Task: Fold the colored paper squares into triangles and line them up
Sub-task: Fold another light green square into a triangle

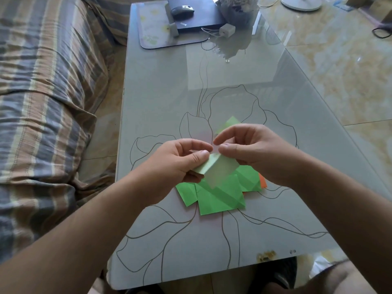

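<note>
Sofa (pixel 46 98) with a striped cover fills the left side, just beside the glass counter (pixel 169 102), whose top bears a drawn flower outline. At the far end of the counter lie a placemat (pixel 152 37), a dark flat box (pixel 199 15) with a mouse (pixel 182 9) on it, a small white charger (pixel 227 30) and a plant pot (pixel 239 11). Above the near middle, the left hand (pixel 180 164) pinches a pale green paper (pixel 216 169) between thumb and fingers; its grip is pressed on the sheet's left edge. The right hand (pixel 246 149) has thumb and forefinger curled at the paper's top right corner, pinching it. Under the hands, hiding part of them, lie creased bright green squares (pixel 220 198) overlapping on the counter, with an orange sheet (pixel 263 182) peeking out at right and another green corner (pixel 231 122) beyond the right hand. A fan base (pixel 301 3) stands on the tiled floor (pixel 339 60), far right.
</note>
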{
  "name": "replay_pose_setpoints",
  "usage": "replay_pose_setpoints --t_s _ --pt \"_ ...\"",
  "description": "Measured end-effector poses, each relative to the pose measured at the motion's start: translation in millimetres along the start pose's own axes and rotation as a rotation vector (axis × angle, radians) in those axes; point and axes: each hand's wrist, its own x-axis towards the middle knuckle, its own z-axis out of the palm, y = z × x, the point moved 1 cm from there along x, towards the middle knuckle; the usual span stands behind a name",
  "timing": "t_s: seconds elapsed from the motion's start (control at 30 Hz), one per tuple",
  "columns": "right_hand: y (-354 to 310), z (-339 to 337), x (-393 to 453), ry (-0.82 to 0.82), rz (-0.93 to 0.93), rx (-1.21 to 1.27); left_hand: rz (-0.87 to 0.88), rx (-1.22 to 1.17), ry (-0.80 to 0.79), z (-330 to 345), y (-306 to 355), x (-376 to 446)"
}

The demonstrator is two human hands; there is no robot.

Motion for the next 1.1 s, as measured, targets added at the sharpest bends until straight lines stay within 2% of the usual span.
replay_pose_setpoints --t_s 0.13,0.27,0.37,0.47,0.57,0.67,0.77,0.93,1.1 --pt "1.2 0.8 -1.9 -0.066 0.019 -0.024 -0.002 -0.137 0.123 -6.1 4.4 2.2" --pt "2.1 7.9 -2.1 -0.111 0.037 -0.045 0.033 -0.12 0.162 -7.1 6.8 1.0" --pt "5.3 13.2 -0.9 -0.068 0.021 -0.046 0.055 -0.153 0.187 -4.2 4.8 1.3" --pt "9.1 16.9 0.7 -0.02 0.011 -0.029 0.038 -0.346 0.184 -1.2 5.1 3.5" --pt "10.2 18.2 3.1 0.066 0.029 0.024 0.008 -0.506 0.112 1.7 4.1 3.6" --pt "10.3 19.9 4.6 0.118 0.084 0.092 0.078 -0.363 0.066 5.5 -0.8 3.4" --pt "10.7 22.2 4.5 0.113 0.108 0.12 0.17 -0.194 0.093 6.7 -5.2 4.1" --pt "11.4 22.4 4.2 0.128 0.065 0.108 0.144 -0.166 0.16 7.9 -8.1 5.6" --pt "17.0 21.4 5.6 0.19 0.015 0.082 0.139 -0.195 0.148 11.1 -9.1 5.0"
